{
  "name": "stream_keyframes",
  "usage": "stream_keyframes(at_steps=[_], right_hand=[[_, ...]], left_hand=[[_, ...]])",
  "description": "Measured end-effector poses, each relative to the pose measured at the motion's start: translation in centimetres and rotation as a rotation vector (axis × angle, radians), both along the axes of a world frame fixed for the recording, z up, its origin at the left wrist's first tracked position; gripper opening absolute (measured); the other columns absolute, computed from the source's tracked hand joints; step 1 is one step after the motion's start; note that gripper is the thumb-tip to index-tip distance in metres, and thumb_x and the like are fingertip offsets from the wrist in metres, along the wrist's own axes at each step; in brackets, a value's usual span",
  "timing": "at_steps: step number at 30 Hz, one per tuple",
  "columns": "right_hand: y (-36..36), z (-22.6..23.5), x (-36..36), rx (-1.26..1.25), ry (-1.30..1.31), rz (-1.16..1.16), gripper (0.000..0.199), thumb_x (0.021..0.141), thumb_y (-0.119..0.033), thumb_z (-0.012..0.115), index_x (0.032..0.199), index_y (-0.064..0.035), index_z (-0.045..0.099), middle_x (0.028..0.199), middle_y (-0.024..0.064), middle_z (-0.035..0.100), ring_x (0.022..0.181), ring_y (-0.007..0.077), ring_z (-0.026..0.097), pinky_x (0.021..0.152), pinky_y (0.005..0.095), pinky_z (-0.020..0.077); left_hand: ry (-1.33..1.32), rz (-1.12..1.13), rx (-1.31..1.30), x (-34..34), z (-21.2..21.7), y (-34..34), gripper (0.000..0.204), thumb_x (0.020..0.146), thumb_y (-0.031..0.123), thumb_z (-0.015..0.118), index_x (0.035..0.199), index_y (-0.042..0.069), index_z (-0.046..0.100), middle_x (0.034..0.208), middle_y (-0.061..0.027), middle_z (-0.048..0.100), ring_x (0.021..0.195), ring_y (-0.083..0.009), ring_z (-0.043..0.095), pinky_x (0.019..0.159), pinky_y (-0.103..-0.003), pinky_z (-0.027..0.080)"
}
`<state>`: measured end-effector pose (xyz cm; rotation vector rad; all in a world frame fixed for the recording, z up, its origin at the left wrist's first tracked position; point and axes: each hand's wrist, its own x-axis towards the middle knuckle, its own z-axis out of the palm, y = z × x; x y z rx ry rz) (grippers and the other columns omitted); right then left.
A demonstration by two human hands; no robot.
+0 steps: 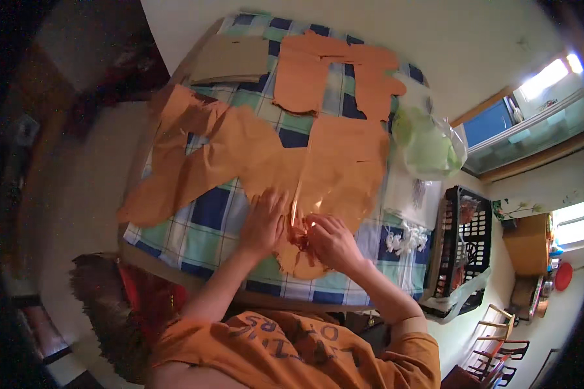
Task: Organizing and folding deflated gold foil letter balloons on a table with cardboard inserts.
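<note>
Large orange-brown paper pieces [253, 155] lie spread over a table covered with a blue, green and white checked cloth [207, 227]. My left hand [264, 220] presses flat on the near edge of one paper sheet, fingers apart. My right hand [331, 241] sits just to its right, fingers curled and pinching a crumpled bit of the same paper [298, 249] near the table's front. More cut orange shapes [334, 71] lie at the far end, beside a flat brown cardboard piece [230, 59].
A clear bag with green contents [428, 139] sits at the table's right edge. White small items [402, 240] lie near the right corner. A black crate [464, 243] stands on the floor to the right, wooden chairs [496, 353] beyond it.
</note>
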<state>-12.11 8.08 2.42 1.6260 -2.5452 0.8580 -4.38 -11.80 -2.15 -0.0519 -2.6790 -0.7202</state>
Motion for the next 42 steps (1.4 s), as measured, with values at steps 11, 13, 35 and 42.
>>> stream_keyframes(at_steps=[11,13,35,42], right_hand=[[0.9,-2.1,-1.9,0.132,0.077,-0.338,0.041,0.087,-0.026,0.059,0.122,-0.0075,0.054,0.136,0.0188,0.044,0.126,0.0354,0.040,0.105,0.0471,0.0310],[0.6,-2.3,-2.7,0.167,0.159,-0.260,0.043,0.087,-0.026,0.058,0.126,-0.0080,0.052,0.138,0.0188,0.042,0.131,0.0348,0.036,0.107,0.0472,0.0278],[5.4,-4.6,-6.0,0.063,0.195,-0.602,0.045,0.091,-0.023,0.052,0.133,-0.0070,0.045,0.136,0.0180,0.045,0.127,0.0346,0.041,0.106,0.0445,0.0317],[5.2,-4.1,-5.2,0.083,0.199,-0.525,0.044,0.089,-0.025,0.055,0.130,-0.0096,0.051,0.140,0.0158,0.043,0.131,0.0320,0.038,0.108,0.0464,0.0271]], left_hand=[[0.089,-0.015,-0.027,0.4,-0.6,0.0,0.065,0.083,0.007,0.054,0.143,0.011,0.029,0.134,-0.0258,0.038,0.125,-0.0414,0.038,0.103,-0.053,0.031],[0.111,-0.029,0.009,0.2,-0.4,0.2,0.066,0.083,0.006,0.054,0.143,0.012,0.029,0.134,-0.0257,0.038,0.125,-0.0414,0.038,0.103,-0.053,0.031],[-0.052,-0.284,-0.181,0.2,0.0,1.9,0.049,0.084,0.030,0.060,0.131,0.020,0.050,0.142,-0.0096,0.039,0.135,-0.0287,0.032,0.108,-0.058,0.020],[-0.059,-0.342,-0.216,0.2,-0.4,2.0,0.059,0.083,0.037,0.062,0.137,0.022,0.044,0.146,-0.0087,0.035,0.137,-0.0285,0.028,0.109,-0.057,0.019]])
